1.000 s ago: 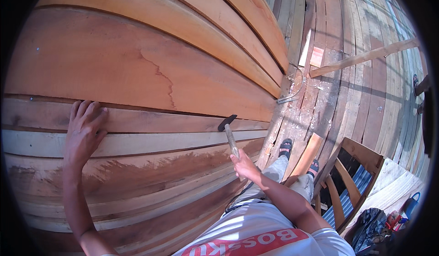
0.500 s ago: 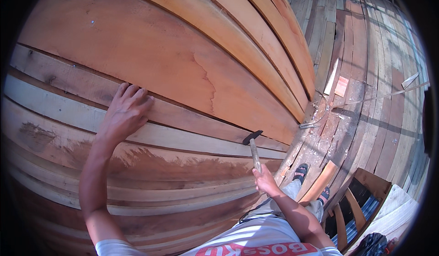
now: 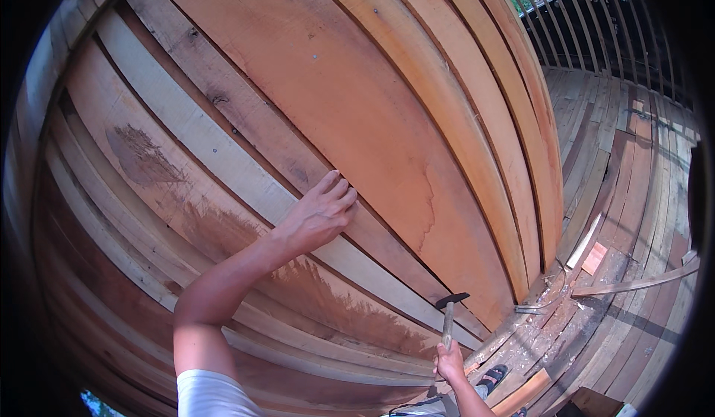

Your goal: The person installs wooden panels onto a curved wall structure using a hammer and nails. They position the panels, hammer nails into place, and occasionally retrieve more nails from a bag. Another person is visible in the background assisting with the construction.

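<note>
My left hand [image 3: 319, 214] lies on a narrow brown wooden plank [image 3: 223, 98], its fingers bent over the plank's upper edge at the dark gap beside a wide reddish-brown board [image 3: 357, 111]. Below and to the right, my right hand [image 3: 450, 362] is closed round the wooden handle of a hammer [image 3: 447, 324]. The hammer's dark head points up, close to the lower right end of the planks; whether it touches them I cannot tell. A pale plank [image 3: 201, 137] runs alongside the narrow one, under my left wrist.
Curved planks with gaps make a tall wooden wall. On the plank floor [image 3: 633, 216] at right lie a reddish wood offcut [image 3: 594, 258], a long thin strip [image 3: 640, 281], a metal tool [image 3: 530, 310] and shavings. A board piece [image 3: 521, 395] lies near my sandalled foot [image 3: 493, 377]. A slatted railing [image 3: 596, 29] stands beyond.
My view has turned left and up, so the wall appears steeper and the railing has come into sight. Both hands keep their holds, on the plank edge and the hammer.
</note>
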Tool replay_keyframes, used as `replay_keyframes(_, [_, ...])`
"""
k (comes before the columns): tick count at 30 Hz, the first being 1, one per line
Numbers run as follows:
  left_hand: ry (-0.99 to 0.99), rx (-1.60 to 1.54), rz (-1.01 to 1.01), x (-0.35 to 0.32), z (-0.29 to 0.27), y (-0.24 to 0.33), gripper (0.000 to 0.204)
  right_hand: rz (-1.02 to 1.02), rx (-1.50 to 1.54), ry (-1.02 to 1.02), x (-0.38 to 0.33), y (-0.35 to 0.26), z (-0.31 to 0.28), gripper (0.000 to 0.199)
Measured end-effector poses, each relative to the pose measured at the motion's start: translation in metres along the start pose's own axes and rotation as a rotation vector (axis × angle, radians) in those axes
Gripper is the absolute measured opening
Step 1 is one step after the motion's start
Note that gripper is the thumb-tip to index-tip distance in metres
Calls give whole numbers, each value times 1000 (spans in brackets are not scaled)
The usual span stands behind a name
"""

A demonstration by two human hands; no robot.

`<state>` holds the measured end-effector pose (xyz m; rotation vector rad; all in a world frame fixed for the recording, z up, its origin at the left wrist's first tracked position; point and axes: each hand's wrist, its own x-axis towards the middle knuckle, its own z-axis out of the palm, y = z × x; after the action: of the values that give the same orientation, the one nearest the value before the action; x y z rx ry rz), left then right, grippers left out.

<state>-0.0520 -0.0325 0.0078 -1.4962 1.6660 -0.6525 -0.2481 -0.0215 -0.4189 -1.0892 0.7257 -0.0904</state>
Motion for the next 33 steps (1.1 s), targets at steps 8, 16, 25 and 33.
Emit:
replay_keyframes(8, [143, 38, -136, -20, 8, 7, 39, -34, -29, -3, 5, 3, -4, 20])
replay_keyframes(16, [253, 35, -646, -35, -11, -4, 89, -261, -134, 24, 65, 105, 8, 35])
replay_keyframes(25, [251, 17, -691, -28, -15, -13, 93, -470, -477, 236, -18, 19, -43, 35])
replay_keyframes(33, [470, 2, -702, -42, 56, -10, 90, -647, -430, 236, -152, -44, -97, 39])
